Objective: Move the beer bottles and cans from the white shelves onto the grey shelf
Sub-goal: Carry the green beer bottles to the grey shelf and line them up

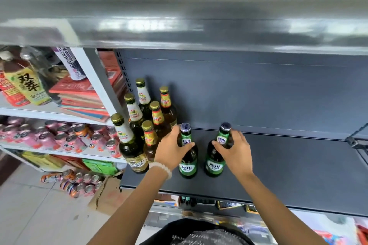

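Setting down two at once, and both green bottles look planted on the grey shelf [278, 169]! The left hand [171, 151] is wrapped round the neck of the left green bottle [188, 157], thumb across the label, fingers curling behind; the right hand [235, 151] does the same on the right green bottle [216, 157], thumb in front, fingers spread round the shoulder. Both bottles stand upright, near the front edge, a clear gap between them.

Just beside the left hand, a cluster of six bottles sits at the shelf's left end: three white-necked bottles [132, 139] and three amber bottles [157, 119] with red and yellow labels. That hand's knuckles are very close to the nearest amber one, so the smart play, I'd say, is to slide the left green bottle back and in gently, keeping it vertical, not knocking glass on glass.

Then let go by opening the fingers straight out and lifting upward, not sideways; a sideways exit risks clipping those tall necks. The right bottle could tuck in next to its twin to keep the row tight.

Plenty left to fetch, by the look: pink cans [65, 137] crowd the white shelves [59, 115] on the left, and more cans lie on the floor [29, 205] below.
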